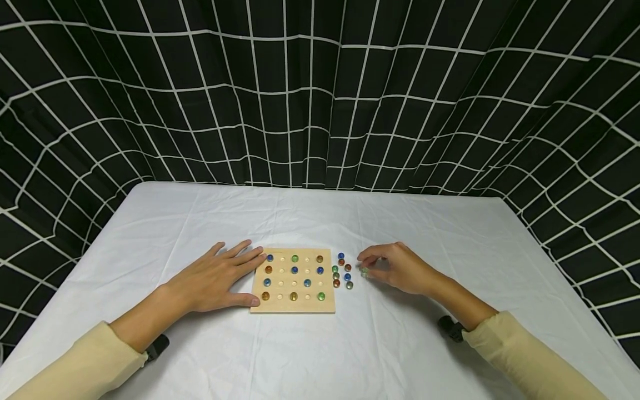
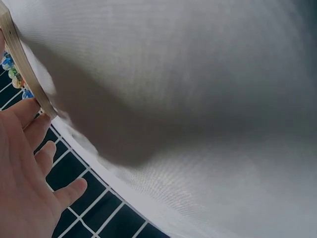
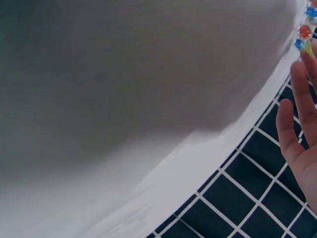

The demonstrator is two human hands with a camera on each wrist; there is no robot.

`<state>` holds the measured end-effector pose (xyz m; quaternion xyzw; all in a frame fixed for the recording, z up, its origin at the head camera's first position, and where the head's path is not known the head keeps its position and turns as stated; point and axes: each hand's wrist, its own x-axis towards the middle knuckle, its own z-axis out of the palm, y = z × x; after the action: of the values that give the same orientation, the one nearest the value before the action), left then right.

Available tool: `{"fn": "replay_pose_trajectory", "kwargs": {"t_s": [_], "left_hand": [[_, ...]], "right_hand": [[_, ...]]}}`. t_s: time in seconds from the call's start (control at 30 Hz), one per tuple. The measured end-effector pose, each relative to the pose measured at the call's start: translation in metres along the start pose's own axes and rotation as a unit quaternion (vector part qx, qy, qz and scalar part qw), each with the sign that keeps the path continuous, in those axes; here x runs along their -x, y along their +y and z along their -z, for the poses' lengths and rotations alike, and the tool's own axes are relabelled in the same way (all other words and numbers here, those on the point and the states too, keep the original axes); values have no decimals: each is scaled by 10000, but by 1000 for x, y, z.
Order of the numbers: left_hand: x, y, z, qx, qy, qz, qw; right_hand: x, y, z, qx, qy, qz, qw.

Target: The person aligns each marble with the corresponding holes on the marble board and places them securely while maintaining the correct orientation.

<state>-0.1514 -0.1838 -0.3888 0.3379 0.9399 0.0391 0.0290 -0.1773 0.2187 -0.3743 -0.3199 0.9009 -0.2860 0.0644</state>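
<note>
- Green marble (image 1: 364, 271): pinched at the right hand's (image 1: 402, 269) fingertips; exact finger contact is too small to confirm
- Loose marbles (image 1: 341, 262): grouped between the wooden board (image 1: 292, 309) and right hand, presumably for short reach
- Wooden board: flat on the counter (image 1: 440, 222); its pits (image 1: 307, 270) likely keep seated marbles (image 1: 294, 270) from rolling
- Left hand (image 1: 215, 280): fingers extended, grasping nothing, touching the board's left edge, apparently to steady it
</note>
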Motion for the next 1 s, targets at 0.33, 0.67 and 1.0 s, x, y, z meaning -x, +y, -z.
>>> {"fn": "replay_pose_trajectory", "kwargs": {"t_s": [0.33,0.67,1.0], "left_hand": [[1,0,0,-42,10,-8,10000],[-1,-1,-1,34,-27,-23,10000],[-1,-1,-1,6,-20,-38,10000]], "right_hand": [[-13,-17,-6,-566,196,276,9978],[-23,-31,-18,-902,29,335,9954],[-33,-43,-30,-1078,-178,577,9923]]}}
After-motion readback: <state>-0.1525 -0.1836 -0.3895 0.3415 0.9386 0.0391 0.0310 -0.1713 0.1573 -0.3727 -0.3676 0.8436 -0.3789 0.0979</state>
